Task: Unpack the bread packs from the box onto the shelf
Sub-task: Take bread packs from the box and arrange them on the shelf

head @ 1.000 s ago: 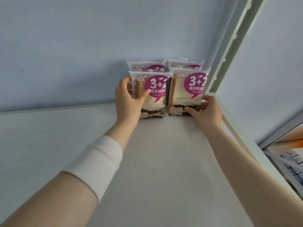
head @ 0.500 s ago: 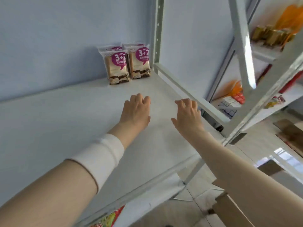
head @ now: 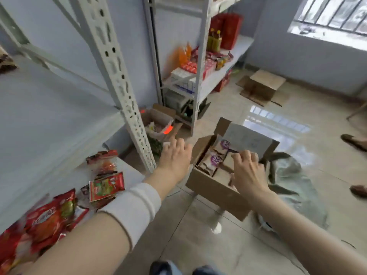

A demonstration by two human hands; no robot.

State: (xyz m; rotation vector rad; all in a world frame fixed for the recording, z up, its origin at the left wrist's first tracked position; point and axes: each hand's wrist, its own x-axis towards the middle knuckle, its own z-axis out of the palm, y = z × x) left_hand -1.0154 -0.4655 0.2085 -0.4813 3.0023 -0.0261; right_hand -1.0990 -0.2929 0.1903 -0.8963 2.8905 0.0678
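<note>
An open cardboard box (head: 213, 188) stands in front of me, right of the shelf post, raised off the floor on a white-legged stand. Several bread packs (head: 211, 162) with purple labels lie inside it. My right hand (head: 248, 170) is over the box, fingers bent down onto the packs; whether it grips one is unclear. To the left of the box hovers my left hand (head: 174, 156), fingers apart and holding nothing. The white shelf (head: 49, 116) lies at the left. The bread packs placed earlier are out of view.
A perforated shelf post (head: 119, 76) rises between shelf and box. Red snack packs (head: 105, 184) lie on the lower board. A second stocked rack (head: 198, 62), an empty carton (head: 262, 86), a grey-green sack (head: 288, 175) and another person's shoes (head: 355, 141) are around.
Both hands left the two bread packs at the shelf's back corner and drew back. My view swung down to the box; the right hand now rests on the packs inside.
</note>
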